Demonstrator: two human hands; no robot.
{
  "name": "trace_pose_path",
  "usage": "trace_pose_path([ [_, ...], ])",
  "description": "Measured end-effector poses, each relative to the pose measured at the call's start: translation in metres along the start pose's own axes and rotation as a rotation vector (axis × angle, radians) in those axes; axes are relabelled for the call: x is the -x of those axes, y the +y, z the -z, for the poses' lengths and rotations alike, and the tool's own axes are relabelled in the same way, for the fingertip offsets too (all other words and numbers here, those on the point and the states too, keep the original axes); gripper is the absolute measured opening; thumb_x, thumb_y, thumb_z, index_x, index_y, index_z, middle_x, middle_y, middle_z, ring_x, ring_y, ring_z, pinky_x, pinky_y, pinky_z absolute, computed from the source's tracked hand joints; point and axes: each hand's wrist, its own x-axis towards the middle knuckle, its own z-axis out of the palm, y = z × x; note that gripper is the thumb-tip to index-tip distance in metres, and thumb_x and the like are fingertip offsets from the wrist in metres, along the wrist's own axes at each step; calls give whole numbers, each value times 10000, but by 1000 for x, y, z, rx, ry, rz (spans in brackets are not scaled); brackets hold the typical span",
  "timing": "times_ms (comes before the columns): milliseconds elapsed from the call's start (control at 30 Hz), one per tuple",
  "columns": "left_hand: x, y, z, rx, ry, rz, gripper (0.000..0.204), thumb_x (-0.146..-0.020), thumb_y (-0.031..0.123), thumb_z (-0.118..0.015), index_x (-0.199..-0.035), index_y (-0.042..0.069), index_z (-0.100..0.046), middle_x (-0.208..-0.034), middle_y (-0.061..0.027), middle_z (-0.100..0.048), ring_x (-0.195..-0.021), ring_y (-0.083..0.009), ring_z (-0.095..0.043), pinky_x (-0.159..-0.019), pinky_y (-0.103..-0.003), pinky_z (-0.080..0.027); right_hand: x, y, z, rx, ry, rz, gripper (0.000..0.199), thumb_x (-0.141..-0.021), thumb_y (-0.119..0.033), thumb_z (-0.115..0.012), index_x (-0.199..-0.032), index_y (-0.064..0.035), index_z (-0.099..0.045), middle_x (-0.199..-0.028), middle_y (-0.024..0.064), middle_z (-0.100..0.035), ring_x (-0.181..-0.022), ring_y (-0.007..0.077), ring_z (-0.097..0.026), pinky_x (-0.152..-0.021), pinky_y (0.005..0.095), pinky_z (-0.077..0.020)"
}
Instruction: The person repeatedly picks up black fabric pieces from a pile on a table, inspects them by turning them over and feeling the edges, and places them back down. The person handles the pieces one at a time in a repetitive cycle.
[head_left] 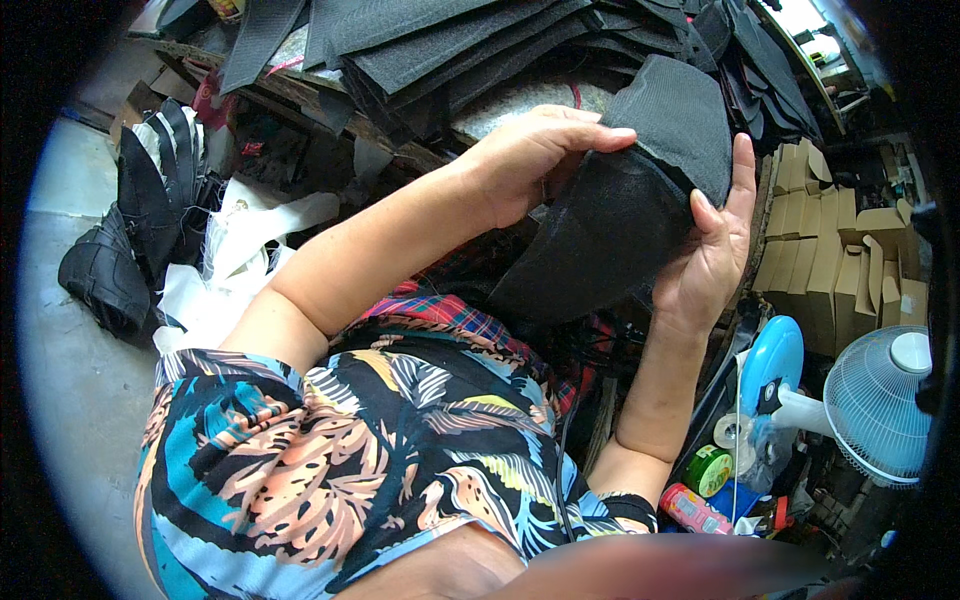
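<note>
A dark textured fabric piece (600,235) hangs between my hands, its upper flap folded over a lower curved panel. My left hand (545,150) pinches its fold from the left, thumb on top and the other fingers behind the cloth. On the right edge my right hand (705,245) grips the same fabric piece, thumb in front and a finger stretched up along the side. Just beyond, stacked black fabric panels (450,50) lie in layers on a worktable. Part of the fabric's underside is hidden.
Black sewn pieces (105,270) and white cloth scraps (240,230) lie on the floor at left. Cardboard boxes (815,255) stand at right. Below them are a blue-and-white fan (875,400), a green round container (709,470) and a pink can (695,510).
</note>
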Motion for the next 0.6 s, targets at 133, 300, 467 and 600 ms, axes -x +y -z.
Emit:
trace_pose_path([
  [133,1,3,9,-104,-47,41,182,-899,262,-723,-908,81,-701,-858,-2,-702,-774,-99,-662,-723,-248,-513,0,3,6,57,-11,11,796,-829,96,-567,-1553,-53,-270,-1361,158,-541,-1108,192,-627,-972,334,-520],
  [300,5,6,7,-528,-167,-179,305,-876,201,-746,-1096,-4,-697,-1005,-31,-717,-918,-110,-661,-882,-265,-518,1,6,5,380,-20,191,887,-783,23,-741,-1541,-29,-284,-1516,143,-386,-1327,229,-447,-1132,356,-338],
  [467,6,3,-1,-614,-94,-283,300,-822,79,-780,-1095,-18,-704,-1020,-53,-725,-926,-108,-663,-871,-269,-533,1,9,2,711,-140,391,817,-822,15,-717,-1526,1,-303,-1610,158,-230,-1464,223,-277,-1177,380,-313],
  [600,4,13,8,-696,-94,-264,278,-824,84,-780,-1067,-34,-714,-978,-54,-732,-863,-104,-667,-819,-257,-542,3,9,9,723,-145,377,842,-837,27,-698,-1548,-12,-249,-1621,158,-206,-1453,242,-302,-1177,385,-318],
])
